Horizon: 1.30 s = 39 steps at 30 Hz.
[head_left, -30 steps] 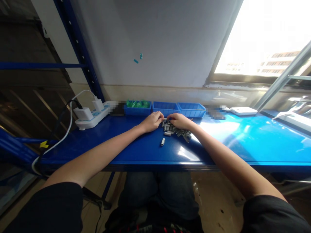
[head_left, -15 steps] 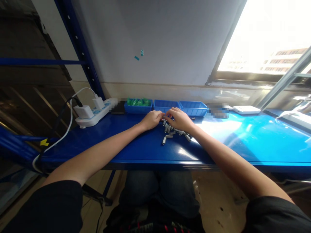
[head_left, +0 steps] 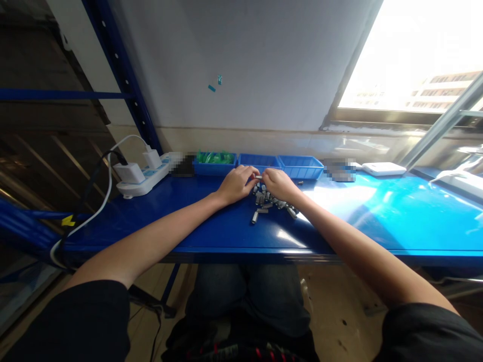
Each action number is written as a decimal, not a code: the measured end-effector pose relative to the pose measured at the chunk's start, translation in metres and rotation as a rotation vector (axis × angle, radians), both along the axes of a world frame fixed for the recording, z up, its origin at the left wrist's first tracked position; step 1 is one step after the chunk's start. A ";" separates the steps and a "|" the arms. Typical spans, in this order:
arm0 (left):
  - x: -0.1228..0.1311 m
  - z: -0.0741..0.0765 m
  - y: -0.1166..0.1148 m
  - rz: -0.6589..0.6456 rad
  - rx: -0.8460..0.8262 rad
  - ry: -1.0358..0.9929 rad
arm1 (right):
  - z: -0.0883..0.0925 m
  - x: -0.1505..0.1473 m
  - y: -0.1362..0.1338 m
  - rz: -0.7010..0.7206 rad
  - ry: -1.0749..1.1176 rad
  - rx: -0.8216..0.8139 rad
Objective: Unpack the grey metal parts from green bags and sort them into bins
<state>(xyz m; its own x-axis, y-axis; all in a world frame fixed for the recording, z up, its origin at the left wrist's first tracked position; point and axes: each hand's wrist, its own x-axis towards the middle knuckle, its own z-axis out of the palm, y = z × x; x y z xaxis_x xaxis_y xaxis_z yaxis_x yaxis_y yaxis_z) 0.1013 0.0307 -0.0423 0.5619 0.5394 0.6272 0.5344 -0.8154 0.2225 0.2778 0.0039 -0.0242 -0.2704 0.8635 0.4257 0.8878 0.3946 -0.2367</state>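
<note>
My left hand [head_left: 237, 184] and my right hand [head_left: 278, 184] meet over the blue table, just in front of the bins. Between their fingertips is a small silvery metal cylinder [head_left: 258, 176], pinched from the left and the right. Below and between my hands lies a loose pile of similar metal cylinders [head_left: 261, 198], partly covered by my right hand. One of them [head_left: 255, 217] lies at the near edge of the pile. A single small metal piece [head_left: 301, 182] rests apart, to the right of my right hand.
Three blue bins stand in a row against the wall: the left bin [head_left: 206, 169] holds green pieces, then come the middle bin [head_left: 247, 162] and the right bin [head_left: 302, 172]. A white power strip [head_left: 132, 189] with plugs is at left, a white flat device [head_left: 384, 169] at right.
My left hand has turned, its fingers now arched over. My right hand's fingers have drawn closed, and the metal cylinder shows between both hands. The pile looks unchanged.
</note>
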 end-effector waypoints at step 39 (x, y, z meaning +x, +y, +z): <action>0.002 -0.002 0.000 0.097 -0.042 -0.096 | 0.004 0.003 -0.008 -0.023 -0.063 0.065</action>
